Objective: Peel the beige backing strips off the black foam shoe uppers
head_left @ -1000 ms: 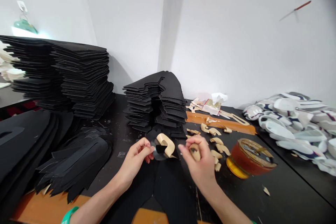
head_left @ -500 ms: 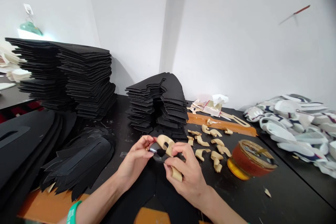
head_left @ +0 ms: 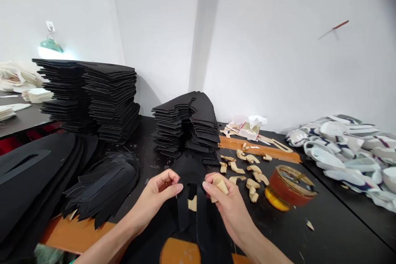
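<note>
My hands work over a black foam cut piece (head_left: 190, 173) with a long slot, and a beige strip (head_left: 192, 203) shows through that slot. My left hand (head_left: 156, 194) pinches the piece's left edge between thumb and fingers. My right hand (head_left: 224, 204) holds a curled beige strip (head_left: 220, 185) at its fingertips, just right of the black piece. Several similar curled beige strips (head_left: 250, 175) lie close to my right hand on the dark table (head_left: 324, 222).
Tall stacks of black foam pieces (head_left: 185, 128) stand ahead and to the left (head_left: 108, 99). A tin of amber glue (head_left: 287, 187) sits to the right, an orange strip (head_left: 256, 148) lies behind the beige strips, and white shoe uppers (head_left: 340, 152) are heaped at far right.
The black slotted piece now stands between my hands, covering the beige piece that was held up earlier. My right hand has moved right with a curled strip. The view has tilted slightly.
</note>
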The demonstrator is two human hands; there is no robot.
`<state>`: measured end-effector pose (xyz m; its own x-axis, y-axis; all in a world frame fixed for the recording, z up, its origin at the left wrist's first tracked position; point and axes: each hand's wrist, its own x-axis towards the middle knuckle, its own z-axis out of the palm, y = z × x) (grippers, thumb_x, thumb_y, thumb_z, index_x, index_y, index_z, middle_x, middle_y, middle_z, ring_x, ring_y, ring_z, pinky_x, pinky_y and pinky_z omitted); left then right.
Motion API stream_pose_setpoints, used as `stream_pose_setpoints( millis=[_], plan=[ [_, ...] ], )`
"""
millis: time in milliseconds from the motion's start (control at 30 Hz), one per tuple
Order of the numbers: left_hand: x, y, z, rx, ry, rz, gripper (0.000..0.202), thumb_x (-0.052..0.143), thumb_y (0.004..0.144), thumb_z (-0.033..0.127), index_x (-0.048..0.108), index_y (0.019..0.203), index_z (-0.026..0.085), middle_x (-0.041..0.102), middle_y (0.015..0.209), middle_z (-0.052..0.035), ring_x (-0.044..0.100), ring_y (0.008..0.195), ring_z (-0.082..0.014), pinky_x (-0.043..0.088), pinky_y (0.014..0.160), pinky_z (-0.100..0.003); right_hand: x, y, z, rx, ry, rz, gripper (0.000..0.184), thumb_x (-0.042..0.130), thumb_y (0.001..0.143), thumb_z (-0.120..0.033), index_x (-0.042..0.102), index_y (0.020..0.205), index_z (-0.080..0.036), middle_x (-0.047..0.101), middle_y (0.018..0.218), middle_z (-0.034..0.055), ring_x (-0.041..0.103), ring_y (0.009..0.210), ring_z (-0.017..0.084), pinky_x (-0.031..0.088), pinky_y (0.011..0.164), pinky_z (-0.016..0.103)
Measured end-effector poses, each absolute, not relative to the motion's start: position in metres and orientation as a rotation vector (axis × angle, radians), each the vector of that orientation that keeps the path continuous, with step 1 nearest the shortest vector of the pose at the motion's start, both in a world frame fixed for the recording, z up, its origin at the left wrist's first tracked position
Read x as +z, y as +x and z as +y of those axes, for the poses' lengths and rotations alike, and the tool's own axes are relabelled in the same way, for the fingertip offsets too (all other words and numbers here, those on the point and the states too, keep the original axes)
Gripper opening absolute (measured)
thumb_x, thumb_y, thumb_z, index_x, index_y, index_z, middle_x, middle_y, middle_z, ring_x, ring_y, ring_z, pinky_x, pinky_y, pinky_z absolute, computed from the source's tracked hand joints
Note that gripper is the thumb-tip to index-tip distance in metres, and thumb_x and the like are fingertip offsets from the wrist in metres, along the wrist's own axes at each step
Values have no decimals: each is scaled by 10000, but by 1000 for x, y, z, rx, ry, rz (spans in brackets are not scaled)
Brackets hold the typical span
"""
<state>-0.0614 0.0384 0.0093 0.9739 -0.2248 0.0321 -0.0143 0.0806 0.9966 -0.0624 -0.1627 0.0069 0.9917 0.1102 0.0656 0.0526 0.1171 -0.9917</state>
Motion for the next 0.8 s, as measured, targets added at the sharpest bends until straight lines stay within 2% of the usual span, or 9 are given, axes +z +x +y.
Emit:
stream_pose_setpoints(
  millis=[100,267,367,467,600,800],
  plan=[
    [2,-60,37,-196,1504,-120,225,648,805,337,503,771,170,456,690,53,433,668,-72,380,662,-181,-4,-61,-159,123,-1414,-53,277,730,760,-424,586,752,-187,461,648,-39,444,621,104,396,584,216],
    [-20,-37,36,-230,1601,-73,340,672,734,434,458,704,172,481,621,51,472,573,-81,406,577,-195,-27,-42,-158,96,-1574,-3,341,747,703,-466,628,749,-149,528,685,-9,529,602,123,486,583,251],
    [-30,-18,38,-229,1796,-81,396,642,726,533,474,688,177,500,578,47,495,520,-98,400,532,-205,-35,-27,-160,47,-1776,-32,346,710,721,-478,625,707,-143,510,666,-16,501,495,98,440,463,227],
    [-29,-7,41,-160,2115,-93,391,589,754,556,531,673,178,519,546,39,498,514,-109,344,522,-204,-38,-14,-160,-29,-1968,-117,376,690,733,-474,553,595,-153,464,670,-27,456,435,72,362,374,206],
    [-20,-5,40,-49,2444,-111,317,556,796,489,593,669,201,574,602,23,492,580,-117,266,549,-219,-40,-4,-157,-158,-2154,-164,384,668,758,-417,475,540,-166,431,655,-36,427,424,57,311,361,192],
    [-17,-8,31,3,2625,-135,225,502,836,382,562,691,220,619,662,17,528,619,-134,223,575,-243,-45,0,-153,-213,-2221,-149,349,626,778,-311,417,534,-176,431,663,-39,411,454,61,277,409,206]
  ],
)
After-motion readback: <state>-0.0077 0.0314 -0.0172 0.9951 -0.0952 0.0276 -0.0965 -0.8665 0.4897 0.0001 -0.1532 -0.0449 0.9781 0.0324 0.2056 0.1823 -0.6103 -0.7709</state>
